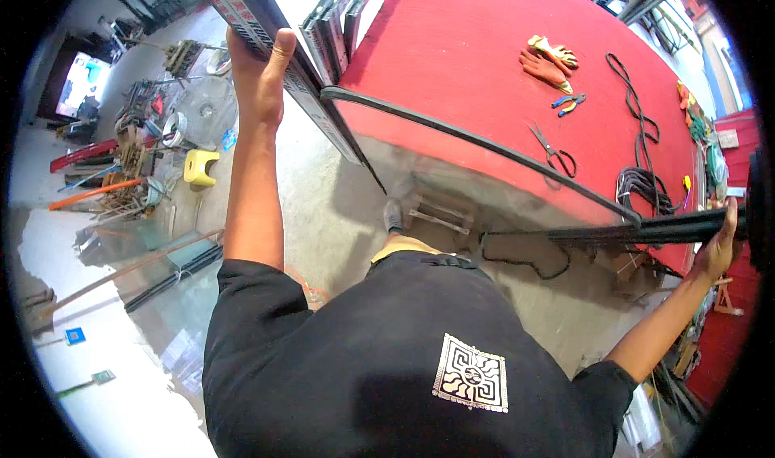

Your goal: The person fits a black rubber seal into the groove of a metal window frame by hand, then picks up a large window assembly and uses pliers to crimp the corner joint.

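My left hand (260, 79) is raised and closed around the left rail (323, 111) of a large dark metal frame; that rail carries a printed strip. My right hand (717, 248), stretched far right, grips the frame's other dark rail (646, 230). A black rubber strip (484, 142) runs between the two rails along the edge of a red-covered table (452, 46). The frame stands upright in front of me, between my body and the table. Whether it holds a pane I cannot tell.
On the red table lie orange gloves (549, 61), blue-handled pliers (569, 103), scissors (553, 150) and a coil of black rubber strip (642, 185). More frames lean at the table's far left (339, 14). A yellow stool (199, 166), tools and long bars crowd the concrete floor on the left.
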The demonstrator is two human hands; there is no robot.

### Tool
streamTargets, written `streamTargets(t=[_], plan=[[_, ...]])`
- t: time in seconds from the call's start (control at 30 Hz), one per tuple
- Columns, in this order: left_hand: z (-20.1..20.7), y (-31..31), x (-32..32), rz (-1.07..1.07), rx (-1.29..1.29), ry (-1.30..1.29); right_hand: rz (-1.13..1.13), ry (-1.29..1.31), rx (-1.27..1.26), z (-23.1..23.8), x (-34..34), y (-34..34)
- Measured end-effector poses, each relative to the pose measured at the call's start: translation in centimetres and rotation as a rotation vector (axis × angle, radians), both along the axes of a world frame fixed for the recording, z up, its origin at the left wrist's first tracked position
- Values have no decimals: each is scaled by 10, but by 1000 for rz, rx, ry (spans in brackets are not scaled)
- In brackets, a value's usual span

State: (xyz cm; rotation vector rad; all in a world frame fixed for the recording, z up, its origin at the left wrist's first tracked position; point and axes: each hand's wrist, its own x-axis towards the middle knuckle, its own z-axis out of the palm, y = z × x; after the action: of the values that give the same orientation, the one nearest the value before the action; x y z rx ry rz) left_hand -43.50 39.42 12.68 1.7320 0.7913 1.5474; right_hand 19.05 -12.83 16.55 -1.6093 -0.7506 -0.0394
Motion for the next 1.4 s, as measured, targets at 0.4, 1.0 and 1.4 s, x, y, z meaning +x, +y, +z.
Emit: streamTargets(t=[0.4, 1.0, 1.4], plan=[[-51, -51, -47, -52, -75, 36, -71, 170, 107, -38, -124, -20], [-109, -62, -64, -88, -558, 15, 184, 394, 120, -161, -160, -18], [-45, -33, -37, -42, -129, -95, 68, 367, -65, -213, -141, -48]])
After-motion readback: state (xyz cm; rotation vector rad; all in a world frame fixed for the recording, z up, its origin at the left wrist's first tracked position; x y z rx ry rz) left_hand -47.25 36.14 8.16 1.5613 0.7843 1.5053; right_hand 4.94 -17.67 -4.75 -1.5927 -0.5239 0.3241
